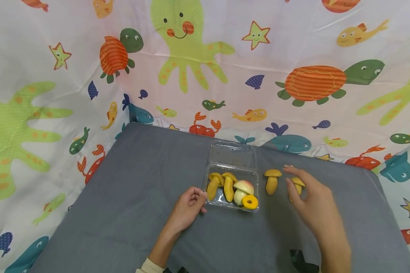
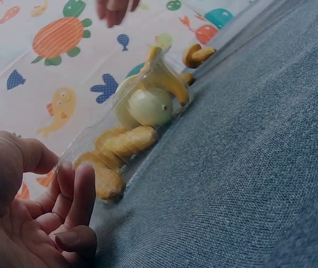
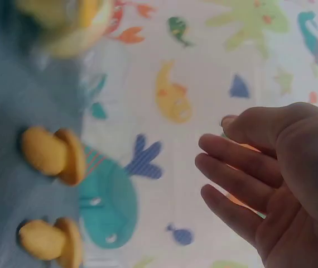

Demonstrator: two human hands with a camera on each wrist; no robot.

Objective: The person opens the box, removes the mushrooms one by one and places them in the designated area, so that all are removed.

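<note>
A clear plastic clamshell container [image 1: 219,201] stands with its lid [image 1: 232,154] folded back. Inside lie two yellow toy mushrooms [image 1: 229,187], a pale mushroom with a reddish cap [image 1: 240,191] and a yellow round piece [image 1: 249,202] with a dark centre. My left hand [image 1: 188,208] pinches the container's left edge between thumb and fingers. Two more yellow mushrooms lie right of the container, one [image 1: 272,183] uncovered, the other [image 1: 298,182] partly hidden behind my right hand [image 1: 316,206]. That right hand hovers with its fingers apart and nothing between them.
A grey cloth [image 1: 140,197] covers the table. Behind and beside it hangs a white curtain [image 1: 222,87] printed with sea animals. A dark strap-like object [image 1: 302,261] shows near the right wrist at the lower edge.
</note>
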